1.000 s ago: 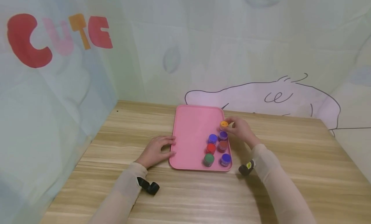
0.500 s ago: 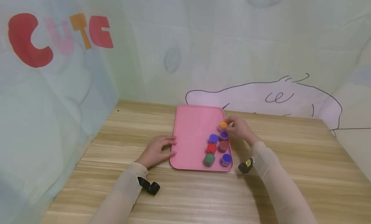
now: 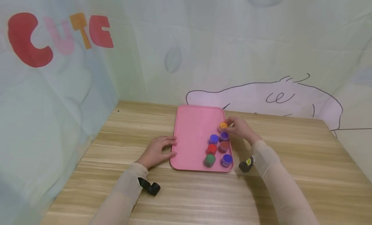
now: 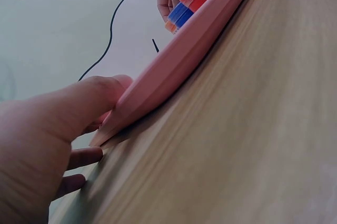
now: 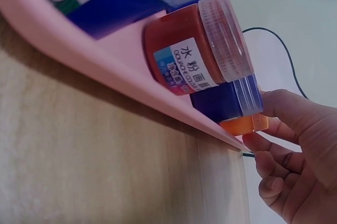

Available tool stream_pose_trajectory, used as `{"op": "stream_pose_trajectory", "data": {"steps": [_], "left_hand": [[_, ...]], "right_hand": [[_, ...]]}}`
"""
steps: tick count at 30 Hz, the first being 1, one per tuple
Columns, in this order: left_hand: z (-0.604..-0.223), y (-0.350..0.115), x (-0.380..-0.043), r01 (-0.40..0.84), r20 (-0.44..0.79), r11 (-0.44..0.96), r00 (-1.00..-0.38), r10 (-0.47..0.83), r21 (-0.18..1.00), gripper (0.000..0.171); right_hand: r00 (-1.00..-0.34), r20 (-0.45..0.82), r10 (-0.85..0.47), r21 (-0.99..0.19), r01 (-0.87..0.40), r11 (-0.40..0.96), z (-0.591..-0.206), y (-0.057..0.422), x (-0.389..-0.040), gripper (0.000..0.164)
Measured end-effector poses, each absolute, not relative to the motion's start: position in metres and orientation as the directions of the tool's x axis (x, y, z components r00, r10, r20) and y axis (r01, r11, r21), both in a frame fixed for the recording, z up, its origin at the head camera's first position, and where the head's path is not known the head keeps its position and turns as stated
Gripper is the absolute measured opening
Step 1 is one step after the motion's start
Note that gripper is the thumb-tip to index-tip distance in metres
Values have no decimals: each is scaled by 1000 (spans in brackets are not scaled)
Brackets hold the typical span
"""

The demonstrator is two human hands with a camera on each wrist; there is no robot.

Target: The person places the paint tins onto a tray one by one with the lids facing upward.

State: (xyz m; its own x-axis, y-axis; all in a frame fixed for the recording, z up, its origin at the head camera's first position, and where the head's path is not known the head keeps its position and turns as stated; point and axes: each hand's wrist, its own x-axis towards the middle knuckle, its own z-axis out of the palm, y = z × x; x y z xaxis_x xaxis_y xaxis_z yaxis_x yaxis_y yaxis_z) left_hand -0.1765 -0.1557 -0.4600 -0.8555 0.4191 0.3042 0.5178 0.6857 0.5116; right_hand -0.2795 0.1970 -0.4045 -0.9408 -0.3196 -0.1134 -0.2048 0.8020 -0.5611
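My right hand [image 3: 240,128] pinches an orange paint jar [image 3: 223,126] between thumb and fingers at the right rim of a pink tray [image 3: 190,121]. In the right wrist view that orange jar [image 5: 242,124] shows partly behind a dark blue jar [image 5: 224,100]. My left hand [image 3: 156,150] rests at the tray's left edge, its fingertips on the rim and its fingers loosely extended. The left wrist view shows a digit of the left hand [image 4: 63,108] against the rim [image 4: 158,79].
On the tray stand a brown jar [image 3: 224,146], a red jar [image 3: 211,149], a green jar [image 3: 210,160], a blue jar [image 3: 213,139], a violet-blue jar [image 3: 224,136] and a dark blue jar [image 3: 227,160]. Beneath lies a wooden table [image 3: 186,199]; a printed cloth backdrop [image 3: 151,57] hangs behind.
The right hand and the orange jar have shifted very slightly toward the near left. The left hand and the other jars have stayed in place.
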Motion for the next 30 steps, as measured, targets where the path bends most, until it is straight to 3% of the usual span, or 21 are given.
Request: {"op": "stream_pose_trajectory", "data": {"steps": [23,30], "left_hand": [[-459,-155,-177,515,301,681,-857,418,521,34],[-460,-159,-178,516,309,674,-857,413,529,35]], "right_hand": [[-955,-104,-278,-568,-173,805,-400,207,-269,42],[-958,-15,-286,-568,-227,791,-394,209,-258,43]]}}
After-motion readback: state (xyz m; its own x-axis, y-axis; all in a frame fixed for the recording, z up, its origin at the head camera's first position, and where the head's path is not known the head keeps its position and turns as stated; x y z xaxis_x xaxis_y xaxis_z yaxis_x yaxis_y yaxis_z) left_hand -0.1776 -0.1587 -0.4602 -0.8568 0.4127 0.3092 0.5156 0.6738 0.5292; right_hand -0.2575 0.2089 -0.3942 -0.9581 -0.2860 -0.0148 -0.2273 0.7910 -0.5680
